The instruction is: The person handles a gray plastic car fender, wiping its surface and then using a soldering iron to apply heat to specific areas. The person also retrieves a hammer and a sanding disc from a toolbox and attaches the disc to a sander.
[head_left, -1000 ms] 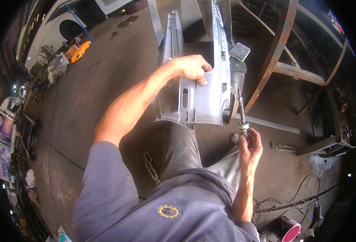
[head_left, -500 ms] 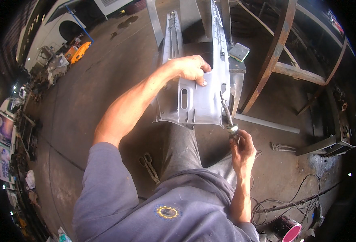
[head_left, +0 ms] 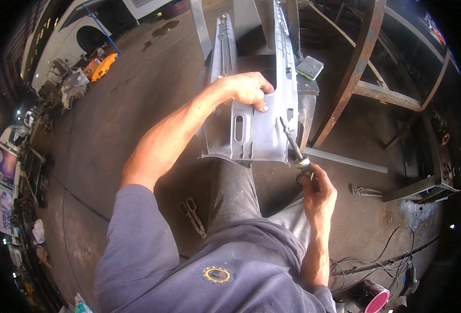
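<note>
A grey plastic trim panel (head_left: pixel 264 135) with two long arms and an oval slot lies before me, its near edge above my thigh. My left hand (head_left: pixel 248 91) is closed on the panel at the inner edge of its cutout, thumb pressed on the surface. In my right hand (head_left: pixel 319 190), off the panel's near right corner, is a soldering iron (head_left: pixel 292 140). Its metal shaft slants up and left, with the thin tip over the panel's right side. Whether the tip touches the plastic I cannot tell. My fingers wrap the dark handle below a pale collar.
A sponge-like block (head_left: pixel 309 68) sits on the stand (head_left: pixel 307 87) right of the panel. Beyond stands a rusty metal frame (head_left: pixel 353 78). Shears (head_left: pixel 193 216) lie on the floor by my leg. Cables (head_left: pixel 381 266) and a pink-topped can (head_left: pixel 374 297) are at lower right.
My right hand has shifted slightly right, and the soldering iron leans more to the left, its tip farther in over the panel. The left hand and panel have stayed put.
</note>
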Tool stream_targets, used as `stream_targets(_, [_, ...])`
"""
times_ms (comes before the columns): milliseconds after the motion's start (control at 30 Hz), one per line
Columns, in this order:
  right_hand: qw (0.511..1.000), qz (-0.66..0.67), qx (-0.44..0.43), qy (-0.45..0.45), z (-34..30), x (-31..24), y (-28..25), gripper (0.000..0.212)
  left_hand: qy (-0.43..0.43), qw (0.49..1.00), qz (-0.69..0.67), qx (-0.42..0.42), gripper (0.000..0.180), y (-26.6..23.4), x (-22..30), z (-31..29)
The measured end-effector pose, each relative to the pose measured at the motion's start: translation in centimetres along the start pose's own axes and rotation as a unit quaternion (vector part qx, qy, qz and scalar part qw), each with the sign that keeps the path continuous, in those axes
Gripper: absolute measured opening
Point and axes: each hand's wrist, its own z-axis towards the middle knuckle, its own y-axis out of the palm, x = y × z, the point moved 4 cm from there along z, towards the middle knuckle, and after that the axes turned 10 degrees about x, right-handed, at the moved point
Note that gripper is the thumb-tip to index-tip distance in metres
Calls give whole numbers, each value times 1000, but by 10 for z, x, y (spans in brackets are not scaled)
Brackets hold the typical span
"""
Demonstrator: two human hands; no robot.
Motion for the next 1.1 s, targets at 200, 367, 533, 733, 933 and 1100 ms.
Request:
stream_targets(200, [1000,-9,-4,-8,2,-3,-1,29,9,1000,13,3,52,0,-1,1])
stream_targets(367, [1000,-22,-16,0,5,-6,-1,29,17,1000,20,5,52,0,-3,2])
stream_targets(533, [1000,-21,-7,-15,5,-6,0,29,16,1000,25,2,52,-1,-1,2])
stream_targets(733, [999,-9,19,-43,5,-6,2,28,13,1000,25,-4,55,0,-1,3])
stream_targets(933, [1000,-17,-9,-6,6,-4,3,29,16,1000,15,10,56,0,-5,3])
stream_targets(1100, [1000,-6,-5,4,6,-4,3,29,11,1000,4,3,54,2,-4,4])
